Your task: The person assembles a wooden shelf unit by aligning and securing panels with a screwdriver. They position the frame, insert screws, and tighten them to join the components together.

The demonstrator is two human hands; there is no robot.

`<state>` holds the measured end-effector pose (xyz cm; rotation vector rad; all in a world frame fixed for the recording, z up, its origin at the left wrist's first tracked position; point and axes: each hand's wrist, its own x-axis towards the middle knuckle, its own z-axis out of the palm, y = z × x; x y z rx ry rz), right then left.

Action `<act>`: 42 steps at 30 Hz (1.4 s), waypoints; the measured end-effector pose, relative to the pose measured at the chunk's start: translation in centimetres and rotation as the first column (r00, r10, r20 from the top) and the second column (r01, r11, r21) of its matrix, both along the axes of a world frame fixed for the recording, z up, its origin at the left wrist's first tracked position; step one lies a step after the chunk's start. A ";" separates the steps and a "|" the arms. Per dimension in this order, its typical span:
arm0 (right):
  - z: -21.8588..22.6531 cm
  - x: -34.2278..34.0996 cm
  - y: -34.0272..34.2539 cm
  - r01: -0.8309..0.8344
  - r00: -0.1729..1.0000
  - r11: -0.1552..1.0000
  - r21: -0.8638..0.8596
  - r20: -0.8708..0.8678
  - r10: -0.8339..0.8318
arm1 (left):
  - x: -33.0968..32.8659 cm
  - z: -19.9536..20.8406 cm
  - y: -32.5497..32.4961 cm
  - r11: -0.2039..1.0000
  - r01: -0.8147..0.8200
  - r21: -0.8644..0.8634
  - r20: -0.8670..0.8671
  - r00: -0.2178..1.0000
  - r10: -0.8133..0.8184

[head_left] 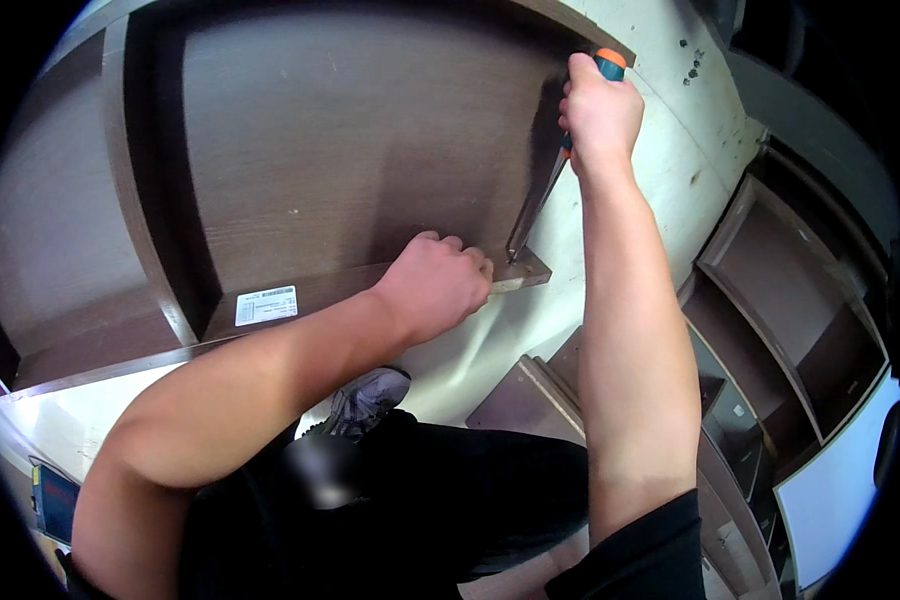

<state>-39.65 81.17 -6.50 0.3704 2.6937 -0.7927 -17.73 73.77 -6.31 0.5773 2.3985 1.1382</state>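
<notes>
Pale floor (670, 190) here, catching streaks of light, dark specks (692, 65) scattered toward its upper right! Over on the right, brown open-fronted furniture (790, 270) fills the side, a white panel (830, 490) just below. Top right's murky: a dark piece of furniture (795, 95), perhaps.

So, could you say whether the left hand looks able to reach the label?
Probably yes: the label lies uncovered on the board, though the left hand would first have to leave its edge.
</notes>
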 end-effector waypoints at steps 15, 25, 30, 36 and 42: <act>12.7 9.2 -8.0 -0.992 0.106 0.118 -0.035 0.248 0.963 | 9.7 6.8 -16.3 0.863 -0.403 0.306 -0.195 0.860 0.471; 6.2 24.6 -11.6 -0.964 -0.047 -0.063 0.257 0.069 0.997 | 28.6 4.9 -37.6 -0.684 -0.722 -0.107 0.405 -0.660 0.633; 5.0 25.7 -13.5 -0.956 -0.145 -0.159 0.248 0.073 0.987 | 31.6 2.7 -45.6 -0.615 -0.759 -0.214 0.626 -0.590 0.510; 5.4 24.6 -13.5 -0.963 -0.233 -0.239 0.124 0.067 0.970 | 32.5 3.1 -47.0 -0.671 -0.725 -0.153 0.797 -0.492 0.351; 5.4 24.0 -12.6 -0.977 -0.201 -0.209 0.051 0.133 0.971 | 33.4 -1.5 -49.2 -0.623 -0.737 -0.260 0.658 -0.608 0.444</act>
